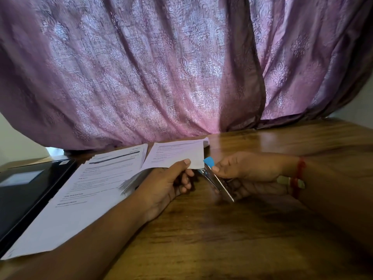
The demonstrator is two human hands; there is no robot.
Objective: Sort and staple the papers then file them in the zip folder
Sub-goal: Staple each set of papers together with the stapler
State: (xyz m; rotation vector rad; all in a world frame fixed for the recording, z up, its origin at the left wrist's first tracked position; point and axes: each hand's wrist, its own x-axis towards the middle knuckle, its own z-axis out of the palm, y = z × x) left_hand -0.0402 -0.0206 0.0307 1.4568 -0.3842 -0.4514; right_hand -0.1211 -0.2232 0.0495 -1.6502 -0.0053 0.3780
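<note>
My left hand (167, 184) grips a small set of printed papers (177, 154) by the near right corner, lifted off the wooden table (222, 229). My right hand (246, 172) holds a metal stapler (217, 181) with a blue tip, its mouth at that same paper corner. A larger stack of printed papers (84, 195) lies flat on the table to the left, partly under my left forearm. A dark zip folder (26, 188) lies at the far left, beside the stack.
A purple patterned curtain (161, 67) hangs across the back and meets the table's far edge. A red thread band (298, 176) circles my right wrist. Bare wood shows in front of and to the right of my hands.
</note>
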